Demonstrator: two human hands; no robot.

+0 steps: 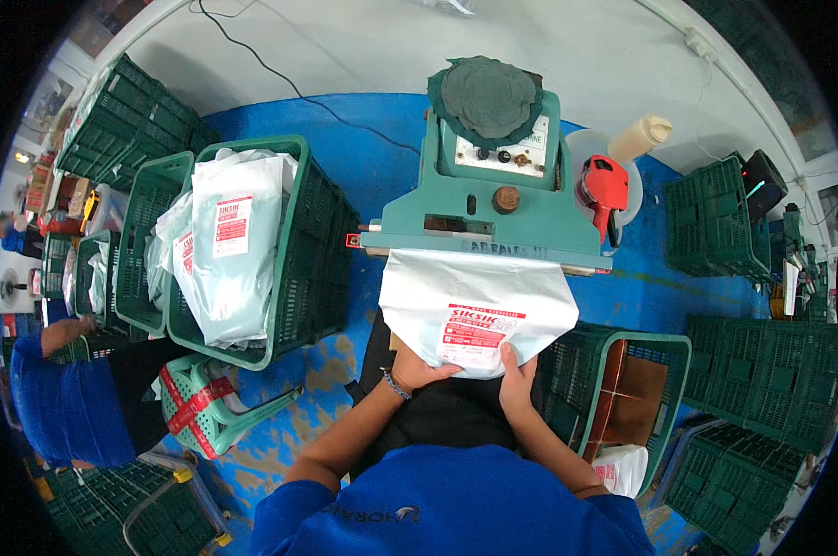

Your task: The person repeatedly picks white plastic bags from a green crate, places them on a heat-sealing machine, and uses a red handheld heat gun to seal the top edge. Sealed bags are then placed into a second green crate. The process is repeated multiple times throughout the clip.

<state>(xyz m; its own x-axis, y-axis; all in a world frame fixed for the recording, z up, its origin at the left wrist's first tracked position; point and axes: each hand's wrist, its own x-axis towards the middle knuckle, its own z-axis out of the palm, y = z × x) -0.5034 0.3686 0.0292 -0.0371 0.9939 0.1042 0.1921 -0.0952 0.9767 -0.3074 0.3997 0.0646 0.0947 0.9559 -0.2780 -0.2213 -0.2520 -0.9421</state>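
L hand (414, 369) is curled on the near L edge of the white poly mailer bag (410, 296), thumb lying along the btm; R hand (519, 382) grips the near R corner, thumb on the front face, fingers mostly hidden behind. So the bag sits btwn & just ahead of both hands, red-printed label (484, 335) facing up, far edge at the front of the sealer; can't tell how far in it goes.

Handling, my guess: light, soft, floppy film, a bit slick, not fragile but creases easily; contents prob. soft too. Best hold = both near corners, thumbs on top, keeping the far edge taut & flat, fingertips well clear of the sealer's front.

R of R hand, near: green plastic crate (679, 389) w/ brown board inside. Ahead of both hands: green bag sealer (405, 208), folded dark cloth (488, 97) on top. Ahead & R of R hand: red label gun (609, 185). Ahead & L of L hand: green mesh crate (303, 157) holding similar bags (243, 306). Farther L of L hand: green stool (196, 403) w/ red tape, then co-worker in blue (67, 398).
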